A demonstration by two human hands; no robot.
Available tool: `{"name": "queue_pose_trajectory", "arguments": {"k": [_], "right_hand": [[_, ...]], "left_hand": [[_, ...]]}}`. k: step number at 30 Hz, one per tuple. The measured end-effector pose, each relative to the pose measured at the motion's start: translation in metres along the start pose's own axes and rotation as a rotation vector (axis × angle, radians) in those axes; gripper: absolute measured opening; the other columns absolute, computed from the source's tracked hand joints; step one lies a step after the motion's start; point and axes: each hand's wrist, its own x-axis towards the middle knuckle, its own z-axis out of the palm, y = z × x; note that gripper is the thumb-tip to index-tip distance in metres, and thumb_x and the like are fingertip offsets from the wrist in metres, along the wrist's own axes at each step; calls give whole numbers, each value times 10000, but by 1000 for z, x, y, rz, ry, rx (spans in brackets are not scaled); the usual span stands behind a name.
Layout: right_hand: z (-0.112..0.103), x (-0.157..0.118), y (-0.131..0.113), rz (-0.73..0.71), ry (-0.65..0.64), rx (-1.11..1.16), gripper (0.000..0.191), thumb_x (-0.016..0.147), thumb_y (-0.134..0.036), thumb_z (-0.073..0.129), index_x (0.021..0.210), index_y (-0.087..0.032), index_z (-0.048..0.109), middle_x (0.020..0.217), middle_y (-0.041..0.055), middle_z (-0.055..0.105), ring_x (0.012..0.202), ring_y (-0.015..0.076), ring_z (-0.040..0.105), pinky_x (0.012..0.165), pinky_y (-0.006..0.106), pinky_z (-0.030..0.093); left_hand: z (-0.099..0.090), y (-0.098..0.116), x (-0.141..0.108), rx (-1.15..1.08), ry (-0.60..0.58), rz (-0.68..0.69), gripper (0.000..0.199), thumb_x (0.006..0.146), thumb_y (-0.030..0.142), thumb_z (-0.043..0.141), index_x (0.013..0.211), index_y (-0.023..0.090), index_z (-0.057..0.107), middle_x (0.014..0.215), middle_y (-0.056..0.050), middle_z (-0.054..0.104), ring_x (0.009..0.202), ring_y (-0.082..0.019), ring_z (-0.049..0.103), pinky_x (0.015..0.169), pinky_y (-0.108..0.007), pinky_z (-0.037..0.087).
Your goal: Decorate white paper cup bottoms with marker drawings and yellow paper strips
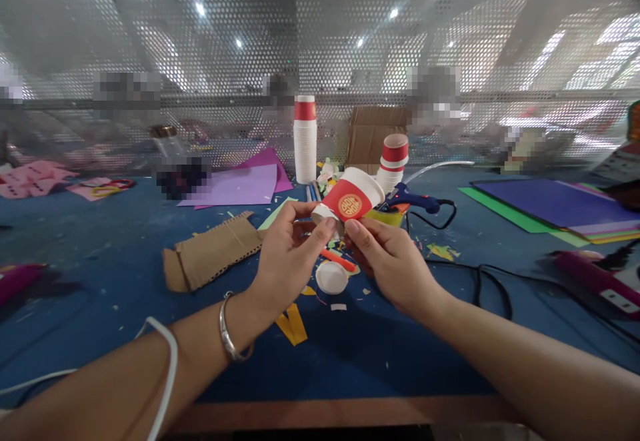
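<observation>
Between my two hands a red-and-white paper cup (354,196) is held tilted above the table, its rim up and to the right. My left hand (286,254) pinches the cup's base end with thumb and fingers. My right hand (395,264) grips the lower side, thumb just under the round yellow print. Whether a separate white piece sits at the base, I cannot tell. Below the cup lie a small white round piece (331,278), an orange-red stick-like tool (340,260) and paper scraps.
Stacked paper cups (305,151) stand at the back, with a shorter stack (391,164) to their right. A blue glue gun (413,198) trails a black cord. Corrugated cardboard (215,251) lies left, coloured sheets (555,204) right, near a power strip (600,281). A white cable (167,354) crosses my left forearm.
</observation>
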Motion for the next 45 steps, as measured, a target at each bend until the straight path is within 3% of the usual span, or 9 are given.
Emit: {"name": "queue_pose_trajectory", "arguments": {"k": [11,24,33,45], "right_hand": [[-1,0,1,-13,20,-54,465,944,-602,489,711,-200,502,619,-43,409,508,90,320,458,249,246],[-4,2,3,-46,4,-120,471,960,-580,473,676,-205,451,603,-51,370,523,95,301,475,254,232],[-5,4,0,-47,41,-148,484,958,-572,481,645,-207,427,579,-51,357,531,99,302,489,262,228],[-6,8,8,-13,1,-128,495,942,-635,462,685,-213,444,555,-66,329,491,95,282,485,273,210]], "left_hand": [[3,3,-3,16,3,5,349,817,427,736,1018,188,578,925,-61,705,809,-170,678,691,-303,568],[-1,5,-2,105,-33,143,262,834,335,724,998,201,570,903,-43,684,835,-167,682,694,-284,593],[2,1,-3,94,-44,90,331,814,370,746,1023,199,554,929,-56,675,892,-190,674,738,-313,584],[-5,-10,4,129,-9,193,435,767,275,784,1105,245,512,1174,-70,563,1070,-196,606,883,-336,568]]}}
